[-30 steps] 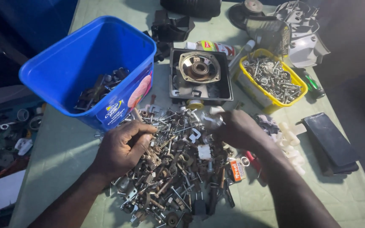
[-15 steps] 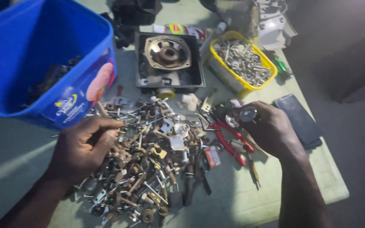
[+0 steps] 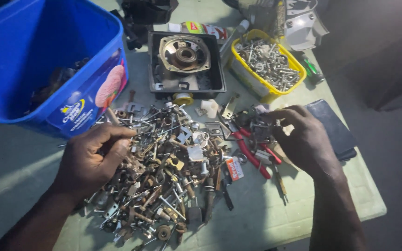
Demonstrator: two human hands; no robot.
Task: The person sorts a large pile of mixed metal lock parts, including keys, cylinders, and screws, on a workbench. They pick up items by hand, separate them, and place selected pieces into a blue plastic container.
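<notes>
A big heap of rusty screws, bolts and small metal parts (image 3: pixel 168 167) lies spread on the pale green table (image 3: pixel 257 218). My left hand (image 3: pixel 91 158) rests on the heap's left side, fingers curled down into the pieces. My right hand (image 3: pixel 301 139) is at the heap's right edge, fingertips closed on a small dark metal part (image 3: pixel 260 130). Just below that hand lie red-handled pliers (image 3: pixel 252 153).
A tilted blue plastic tub (image 3: pixel 47 60) with some scrap stands at the left. A black tray holding a round metal part (image 3: pixel 184 58) sits at the back, a yellow tub of screws (image 3: pixel 266 67) to its right, a dark flat case (image 3: pixel 331 128) by the right edge.
My right hand has shifted right, off the heap, and now pinches a small dark part above the pliers. My left hand stays on the heap. The view has moved closer.
</notes>
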